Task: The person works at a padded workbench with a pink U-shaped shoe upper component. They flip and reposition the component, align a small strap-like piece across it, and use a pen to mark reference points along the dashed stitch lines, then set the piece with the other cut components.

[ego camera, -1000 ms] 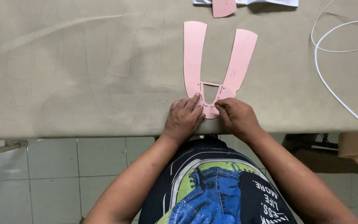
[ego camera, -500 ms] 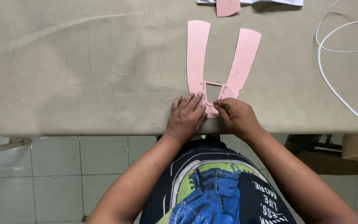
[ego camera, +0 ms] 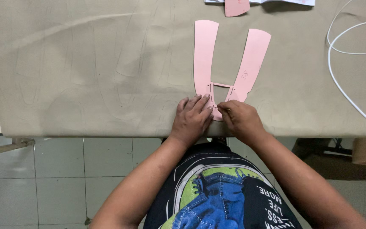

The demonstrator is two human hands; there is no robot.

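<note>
1. A flat pink U-shaped cut piece of thin sheet material (ego camera: 206, 55) lies on the beige cloth-covered worktable (ego camera: 85, 76), its 2 long arms pointing away from the person and its joined base near the table's front edge.
2. The left hand (ego camera: 192, 118) lies palm down on the base of the pink piece, fingers spread flat and pressing it to the table; it grasps nothing.
3. The right hand (ego camera: 239, 118) rests just beside it, fingers curled with the tips pinched at the base of the pink piece by the right arm; whether they grip the edge or only press it cannot be told.
4. A white cord (ego camera: 339, 51) loops across the table at the right, well apart from both hands.
5. A smaller pink scrap (ego camera: 236, 6) lies at the far edge on white paper (ego camera: 284, 2).
6. Pale floor tiles (ego camera: 56, 178) show below the table.
</note>
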